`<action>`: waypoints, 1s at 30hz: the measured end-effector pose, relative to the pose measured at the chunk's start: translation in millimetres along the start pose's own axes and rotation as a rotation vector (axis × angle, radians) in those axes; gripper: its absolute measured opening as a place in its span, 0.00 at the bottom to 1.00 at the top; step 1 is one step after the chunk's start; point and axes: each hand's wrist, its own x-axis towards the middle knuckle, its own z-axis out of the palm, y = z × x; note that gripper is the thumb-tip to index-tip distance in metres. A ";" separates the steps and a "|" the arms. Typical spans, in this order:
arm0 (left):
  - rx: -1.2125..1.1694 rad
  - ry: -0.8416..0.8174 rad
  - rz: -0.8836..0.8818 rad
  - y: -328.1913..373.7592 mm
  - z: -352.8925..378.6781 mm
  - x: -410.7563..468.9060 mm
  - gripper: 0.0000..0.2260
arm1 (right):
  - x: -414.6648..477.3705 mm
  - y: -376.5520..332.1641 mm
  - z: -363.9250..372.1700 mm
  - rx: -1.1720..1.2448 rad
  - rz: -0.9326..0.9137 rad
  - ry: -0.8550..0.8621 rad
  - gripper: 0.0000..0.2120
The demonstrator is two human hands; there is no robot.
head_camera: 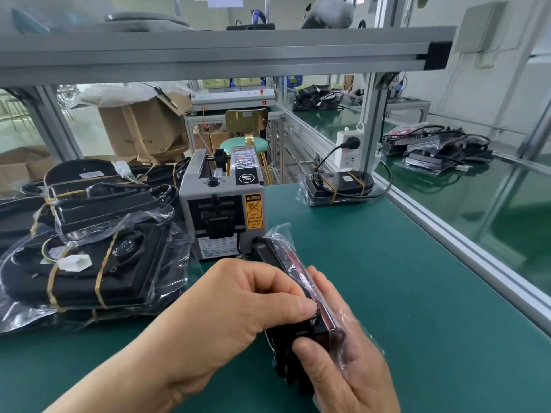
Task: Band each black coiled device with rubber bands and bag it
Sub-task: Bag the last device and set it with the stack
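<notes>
A black device (277,254) stands on edge inside a clear plastic bag (354,329), held up above the green bench near the front. My right hand (340,362) grips its near end from the right, thumb across the black body. My left hand (238,305) pinches the bag's edge against the device with thumb and forefinger. A pile of bagged black devices (89,263) bound with yellow rubber bands lies at the left. One more banded device in a bag (337,186) lies at the back of the bench.
A grey tape dispenser (223,204) stands just behind my hands. A white power socket (347,150) with a black cable is fixed to the frame post. Beyond the aluminium rail at the right lies another heap of devices (435,150). Cardboard boxes (143,126) stand behind.
</notes>
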 end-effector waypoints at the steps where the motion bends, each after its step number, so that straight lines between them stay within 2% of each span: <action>1: 0.009 0.014 0.003 -0.4 1.0 -0.2 0.09 | 0.0 0.5 0.0 -0.003 0.006 -0.001 0.42; 10: 0.148 0.096 0.036 -4.6 5.1 -2.1 0.16 | -0.4 -1.3 -1.4 -0.036 0.015 -0.020 0.44; 15: 0.205 0.178 0.057 -5.2 11.2 -4.9 0.09 | -0.7 -1.1 -1.5 -0.046 0.018 -0.024 0.44; 18: 0.182 0.256 0.050 -6.6 16.1 -5.5 0.10 | -1.2 1.1 -1.0 -0.048 0.014 -0.018 0.43; 21: 0.168 0.367 0.027 -13.1 17.7 -3.7 0.19 | -2.4 4.2 0.4 -0.018 0.016 -0.011 0.42; 23: 0.103 0.393 -0.006 -16.2 19.3 -3.8 0.22 | -2.5 5.2 1.4 -0.009 0.014 -0.014 0.40; 28: 0.016 0.474 -0.006 -20.9 27.8 -0.6 0.15 | -0.9 5.6 2.1 -0.080 -0.017 -0.003 0.38; 30: -0.005 0.468 0.016 -24.2 28.7 0.1 0.16 | -0.4 4.8 2.3 -0.058 -0.006 -0.004 0.39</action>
